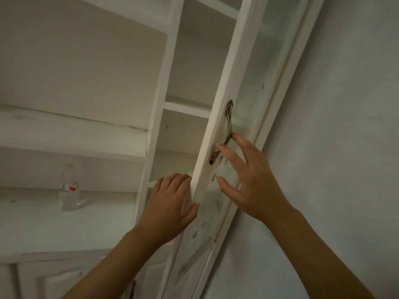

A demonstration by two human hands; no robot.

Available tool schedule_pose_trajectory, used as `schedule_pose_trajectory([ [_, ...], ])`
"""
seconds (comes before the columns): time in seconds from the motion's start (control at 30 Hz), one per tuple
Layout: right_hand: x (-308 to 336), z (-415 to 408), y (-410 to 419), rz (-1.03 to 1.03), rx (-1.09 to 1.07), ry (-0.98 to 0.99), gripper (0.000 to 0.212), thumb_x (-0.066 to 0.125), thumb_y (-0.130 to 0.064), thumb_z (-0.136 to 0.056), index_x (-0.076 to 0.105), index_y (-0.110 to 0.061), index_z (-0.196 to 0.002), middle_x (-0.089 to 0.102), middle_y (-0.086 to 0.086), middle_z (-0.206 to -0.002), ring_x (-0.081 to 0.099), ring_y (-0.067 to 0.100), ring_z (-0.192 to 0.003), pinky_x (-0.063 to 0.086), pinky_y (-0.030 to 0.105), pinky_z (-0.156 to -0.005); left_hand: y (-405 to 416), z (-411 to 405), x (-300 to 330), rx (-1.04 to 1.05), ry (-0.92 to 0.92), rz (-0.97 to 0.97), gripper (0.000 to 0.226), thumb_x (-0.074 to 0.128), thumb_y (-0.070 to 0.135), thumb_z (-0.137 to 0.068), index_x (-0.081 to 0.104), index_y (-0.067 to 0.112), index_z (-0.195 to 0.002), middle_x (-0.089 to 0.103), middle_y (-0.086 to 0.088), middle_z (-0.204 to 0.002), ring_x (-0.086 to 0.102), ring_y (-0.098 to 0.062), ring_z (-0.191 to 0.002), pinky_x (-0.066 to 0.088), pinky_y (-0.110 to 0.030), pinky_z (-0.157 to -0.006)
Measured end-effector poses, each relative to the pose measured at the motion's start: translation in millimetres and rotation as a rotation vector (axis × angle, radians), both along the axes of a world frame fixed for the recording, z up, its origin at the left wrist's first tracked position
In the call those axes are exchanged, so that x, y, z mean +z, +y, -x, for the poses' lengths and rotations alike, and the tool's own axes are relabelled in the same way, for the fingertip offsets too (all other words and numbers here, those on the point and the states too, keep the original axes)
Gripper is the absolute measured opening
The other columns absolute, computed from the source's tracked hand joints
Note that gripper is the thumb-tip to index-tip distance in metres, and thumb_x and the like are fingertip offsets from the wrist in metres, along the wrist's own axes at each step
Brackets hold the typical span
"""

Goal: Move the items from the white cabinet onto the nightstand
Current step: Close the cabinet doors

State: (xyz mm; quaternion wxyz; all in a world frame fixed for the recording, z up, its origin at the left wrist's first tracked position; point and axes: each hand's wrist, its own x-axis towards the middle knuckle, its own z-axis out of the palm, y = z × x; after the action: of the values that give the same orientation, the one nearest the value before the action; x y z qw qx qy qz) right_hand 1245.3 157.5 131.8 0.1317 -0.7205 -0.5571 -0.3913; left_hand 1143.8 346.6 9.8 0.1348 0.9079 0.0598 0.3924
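Closest to the camera, two bare forearms reach up to the glazed door [218, 117] of the white cabinet [155, 117], which stands partly open. The left hand [172, 201] curls its fingers round the door's free edge, thumb pressed on the near face, so it has hold of the frame. The right hand [248, 180] is spread, its fingers straight; the fingertips touch the brass handle [227, 128] and the pane beside it, gripping nothing. Behind the door, the narrow shelves that show hold nothing visible. Farther left, on a wide shelf, stands a clear plastic bottle [69, 188] with a red and white label, upright and well apart from both hands; it seems to be the only item in view to move. It looks empty or nearly so, which suggests it is light, thin-walled, easily dented and easily tipped. A hold round the body just below the label would probably suit it best. The nightstand is out of view.
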Motion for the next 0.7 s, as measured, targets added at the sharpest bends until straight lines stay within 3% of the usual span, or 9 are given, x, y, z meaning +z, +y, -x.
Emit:
schedule_pose_trajectory([
  [0.23,3,-30,66,0.034,0.051,-0.111,0.072,0.072,-0.040,-0.094,0.043,-0.020,-0.156,0.030,0.016,-0.163,0.030,0.030,-0.152,0.037,0.053,-0.116,61,-5,0,0.074,0.028,-0.012,0.062,0.052,0.061,-0.093,0.045,0.025,-0.144,0.052,0.006,-0.142,0.047,-0.018,-0.132,0.041,-0.050,-0.114],
  [0.4,-5,-48,106,0.053,0.047,-0.095,0.086,0.075,-0.046,-0.091,0.028,-0.027,-0.162,0.019,0.014,-0.168,0.028,0.030,-0.154,0.035,0.055,-0.116,103,-12,1,0.089,0.035,-0.054,0.062,0.051,0.064,-0.093,0.046,0.028,-0.143,0.051,0.009,-0.142,0.044,-0.016,-0.134,0.041,-0.049,-0.115],
  [0.7,-14,-65,154,0.005,0.021,-0.070,0.093,0.080,-0.045,-0.086,0.028,-0.031,-0.162,0.021,0.017,-0.167,0.036,0.033,-0.148,0.040,0.052,-0.115,161,-30,5,0.142,0.139,-0.020,0.090,0.034,0.086,-0.087,0.028,0.030,-0.158,0.035,0.007,-0.162,0.025,-0.018,-0.153,0.018,-0.051,-0.127],
])
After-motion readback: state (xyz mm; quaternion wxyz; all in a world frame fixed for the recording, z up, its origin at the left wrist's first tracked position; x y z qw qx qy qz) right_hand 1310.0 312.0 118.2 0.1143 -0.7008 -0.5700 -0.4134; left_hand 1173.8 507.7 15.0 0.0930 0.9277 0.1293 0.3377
